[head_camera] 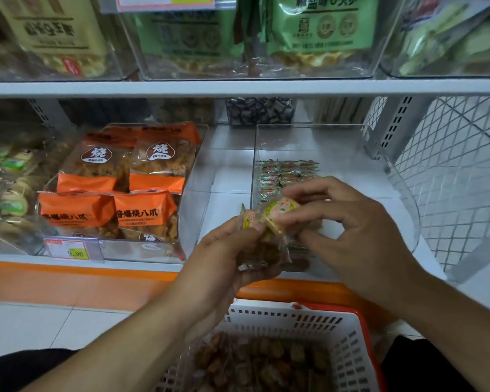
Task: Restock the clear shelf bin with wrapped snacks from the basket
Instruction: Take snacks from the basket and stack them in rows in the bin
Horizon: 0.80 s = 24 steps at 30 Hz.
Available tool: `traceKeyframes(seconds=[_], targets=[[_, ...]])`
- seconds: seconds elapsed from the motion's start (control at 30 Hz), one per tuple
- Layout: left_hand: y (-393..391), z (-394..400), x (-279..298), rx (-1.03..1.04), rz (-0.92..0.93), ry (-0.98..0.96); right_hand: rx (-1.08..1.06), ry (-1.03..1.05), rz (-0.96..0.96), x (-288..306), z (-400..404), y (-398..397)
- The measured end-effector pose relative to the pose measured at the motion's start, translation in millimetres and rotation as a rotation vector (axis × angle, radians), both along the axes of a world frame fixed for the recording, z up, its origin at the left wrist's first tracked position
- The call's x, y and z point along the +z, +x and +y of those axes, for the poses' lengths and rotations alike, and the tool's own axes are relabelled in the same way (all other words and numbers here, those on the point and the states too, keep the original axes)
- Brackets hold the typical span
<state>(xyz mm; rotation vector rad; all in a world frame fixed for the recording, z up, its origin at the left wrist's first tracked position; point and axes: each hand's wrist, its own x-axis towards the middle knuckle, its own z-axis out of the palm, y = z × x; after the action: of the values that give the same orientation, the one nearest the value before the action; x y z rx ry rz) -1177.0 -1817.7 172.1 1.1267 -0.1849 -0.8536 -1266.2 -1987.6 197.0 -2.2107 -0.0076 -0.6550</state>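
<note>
Right in the middle of the view, both hands meet just in front of the clear shelf bin, above the near edge of the shelf. The left hand is curled round a small bundle of wrapped snacks, brown pieces in clear film, with a couple of yellow-and-pink wrapper ends sticking up past its fingers. The right hand comes in from the right and pinches the top snack of that bundle between thumb and fingertips, its other fingers loosely spread above. The two hands touch the same bundle, so the snacks sit between them.

Just beyond the hands, inside the bin, a stacked block of the same small packets lies against the bin's left wall; the right part of the bin shows only its clear floor. Near the bottom edge, below the forearms, stands the white perforated basket with a red rim, holding a heap of more brown wrapped pieces.

To the left on the same shelf, another clear bin holds orange snack bags, with a price tag clipped at its near edge. On the shelf above, green pouches stand in clear bins.
</note>
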Motion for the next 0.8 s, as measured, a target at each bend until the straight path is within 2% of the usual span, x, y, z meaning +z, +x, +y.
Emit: traceKeyframes(seconds=[0.17,0.23,0.4,0.57,0.63,0.73,0.8], targets=[[2.5,2.3,6.2,0.060,0.094,-0.096,0.067,0.067,0.114,-11.0,6.6,-2.7],[3.2,3.0,5.8,0.066,0.063,-0.083,0.088,0.198,0.142,-9.4,6.3,-1.8],[1.4,0.8,2.6,0.021,-0.106,-0.004,-0.019,0.429,0.137,-8.8,3.1,3.7],[1.0,3.4,-1.4,-0.003,-0.197,0.013,0.075,0.800,0.185,-10.0,-3.8,7.4],[0.9,3.9,-2.1,0.001,-0.229,0.027,0.103,0.772,0.189,-7.5,-5.7,8.0],[4.6,5.3,-0.6,-0.023,-0.280,0.073,0.117,0.534,0.199,-0.9,-11.3,6.8],[7.5,7.0,1.9,-0.090,-0.279,0.091,0.143,0.480,0.236,3.8,-15.3,5.8]])
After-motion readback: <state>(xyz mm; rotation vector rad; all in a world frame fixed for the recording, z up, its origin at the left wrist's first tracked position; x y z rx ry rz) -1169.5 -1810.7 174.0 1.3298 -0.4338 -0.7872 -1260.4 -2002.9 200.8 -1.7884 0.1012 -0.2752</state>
